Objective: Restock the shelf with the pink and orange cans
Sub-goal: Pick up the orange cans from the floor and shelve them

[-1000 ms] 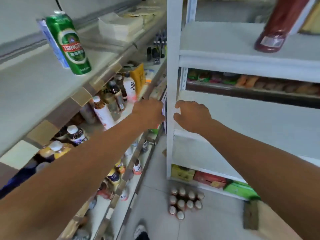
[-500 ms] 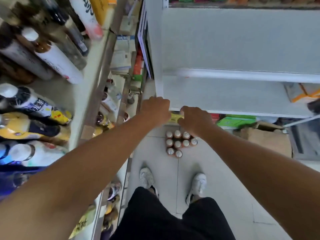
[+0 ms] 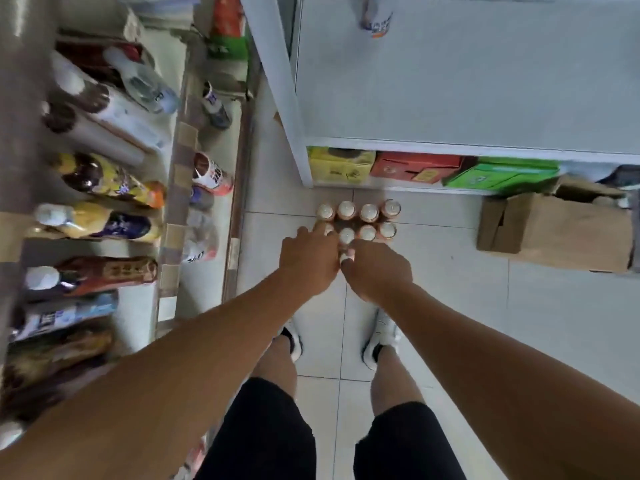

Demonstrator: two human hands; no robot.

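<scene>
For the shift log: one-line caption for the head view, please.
Left hand and right hand reach down onto the cans clustered on the floor beside the white shelf.

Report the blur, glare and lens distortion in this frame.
Head view: the bottles on the left shelving are smeared by motion blur. Head view: the cans on the floor are fairly sharp, their pale tops slightly washed out. Head view: the wide lens slants the white shelf upright; the light is soft, without hard shadows.
</scene>
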